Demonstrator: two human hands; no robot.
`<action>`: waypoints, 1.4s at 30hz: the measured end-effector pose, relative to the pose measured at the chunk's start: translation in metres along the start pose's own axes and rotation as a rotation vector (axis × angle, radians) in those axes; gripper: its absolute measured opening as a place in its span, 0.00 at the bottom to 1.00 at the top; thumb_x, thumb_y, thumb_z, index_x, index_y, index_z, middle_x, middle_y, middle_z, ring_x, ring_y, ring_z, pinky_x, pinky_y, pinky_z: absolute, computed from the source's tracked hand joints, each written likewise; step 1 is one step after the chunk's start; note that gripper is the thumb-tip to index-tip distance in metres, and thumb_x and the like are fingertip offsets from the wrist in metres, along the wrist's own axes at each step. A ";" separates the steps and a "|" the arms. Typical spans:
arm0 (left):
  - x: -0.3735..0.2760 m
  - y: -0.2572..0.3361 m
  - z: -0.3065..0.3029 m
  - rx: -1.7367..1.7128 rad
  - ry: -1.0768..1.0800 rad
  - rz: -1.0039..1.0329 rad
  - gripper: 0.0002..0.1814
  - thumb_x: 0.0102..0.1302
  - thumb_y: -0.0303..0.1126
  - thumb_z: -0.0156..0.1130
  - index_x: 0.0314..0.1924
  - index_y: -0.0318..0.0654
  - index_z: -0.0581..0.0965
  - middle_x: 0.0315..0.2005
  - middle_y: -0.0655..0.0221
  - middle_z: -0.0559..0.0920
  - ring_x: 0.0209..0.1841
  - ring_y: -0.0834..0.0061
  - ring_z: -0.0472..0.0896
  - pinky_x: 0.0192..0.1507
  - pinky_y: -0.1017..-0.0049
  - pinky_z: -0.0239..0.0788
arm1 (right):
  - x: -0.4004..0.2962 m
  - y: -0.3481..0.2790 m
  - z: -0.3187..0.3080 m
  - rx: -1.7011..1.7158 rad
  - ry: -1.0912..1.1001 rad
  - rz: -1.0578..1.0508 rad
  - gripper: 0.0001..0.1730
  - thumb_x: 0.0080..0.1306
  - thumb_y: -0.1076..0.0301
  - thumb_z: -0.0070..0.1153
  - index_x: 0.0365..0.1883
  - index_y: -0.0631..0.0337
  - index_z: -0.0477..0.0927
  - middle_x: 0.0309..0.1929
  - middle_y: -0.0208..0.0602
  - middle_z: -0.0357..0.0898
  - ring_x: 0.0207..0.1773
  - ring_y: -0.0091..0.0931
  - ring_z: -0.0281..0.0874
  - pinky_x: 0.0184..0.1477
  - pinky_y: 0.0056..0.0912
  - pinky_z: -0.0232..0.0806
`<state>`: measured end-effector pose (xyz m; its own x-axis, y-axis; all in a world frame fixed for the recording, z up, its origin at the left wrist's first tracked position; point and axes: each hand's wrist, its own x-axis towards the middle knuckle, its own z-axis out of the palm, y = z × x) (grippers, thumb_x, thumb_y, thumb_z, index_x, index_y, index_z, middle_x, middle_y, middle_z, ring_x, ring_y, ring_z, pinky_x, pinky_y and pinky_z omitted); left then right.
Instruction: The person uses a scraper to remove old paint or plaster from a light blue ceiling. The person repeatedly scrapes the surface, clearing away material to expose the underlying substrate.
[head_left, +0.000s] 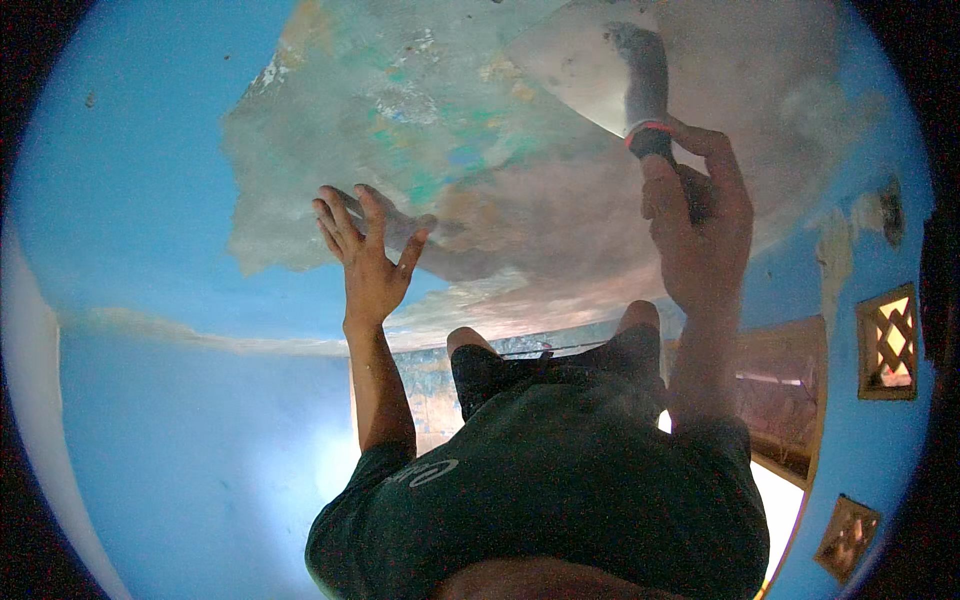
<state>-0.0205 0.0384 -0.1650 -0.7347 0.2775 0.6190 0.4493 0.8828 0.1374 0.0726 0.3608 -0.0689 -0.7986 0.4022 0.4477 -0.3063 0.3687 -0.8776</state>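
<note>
In front of me is a blue-painted wall (150, 150) with a large patch of grey, smeared filler or bare plaster (330, 150), streaked with green, orange and white. My right hand (701, 202) grips the dark handle of a putty knife (577, 82), which has a red ring at its collar. The wide, pale blade fans out towards the top, against or close to the patch; a dark shadow or reflection lies across it. My left hand (371, 244) holds nothing, its fingers spread at the patch's lower left edge. Its shadow falls beside it; whether the fingertips touch is unclear.
Chipped paint (832, 247) marks the wall at right. Two ventilation openings, one a diamond lattice (892, 341) and one lower down (847, 536), stand near a bright doorway (780, 510). A rough ledge or seam (187, 337) crosses at left, above the pale blue surface.
</note>
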 end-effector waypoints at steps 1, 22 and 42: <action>-0.002 -0.007 -0.002 0.012 0.001 -0.004 0.52 0.64 0.53 0.66 0.78 0.57 0.45 0.76 0.49 0.32 0.77 0.41 0.27 0.73 0.41 0.26 | -0.002 0.004 0.007 0.032 -0.013 -0.015 0.14 0.70 0.69 0.58 0.53 0.55 0.76 0.24 0.28 0.79 0.23 0.16 0.70 0.26 0.21 0.63; -0.003 -0.068 -0.035 0.017 -0.013 0.055 0.53 0.64 0.54 0.66 0.78 0.55 0.44 0.76 0.48 0.31 0.77 0.42 0.26 0.73 0.41 0.26 | -0.014 -0.011 0.068 -0.006 -0.033 -0.013 0.14 0.69 0.66 0.58 0.52 0.54 0.75 0.20 0.30 0.76 0.21 0.18 0.68 0.25 0.25 0.62; 0.000 -0.048 -0.034 0.017 0.004 0.023 0.53 0.64 0.55 0.65 0.78 0.53 0.43 0.75 0.43 0.30 0.76 0.40 0.24 0.72 0.40 0.21 | -0.017 -0.009 0.053 0.004 -0.065 -0.037 0.15 0.70 0.64 0.58 0.53 0.55 0.76 0.24 0.35 0.82 0.20 0.18 0.70 0.25 0.25 0.63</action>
<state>-0.0249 -0.0169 -0.1448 -0.7223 0.2960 0.6251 0.4570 0.8826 0.1101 0.0613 0.3068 -0.0777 -0.8189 0.3331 0.4675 -0.3379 0.3786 -0.8617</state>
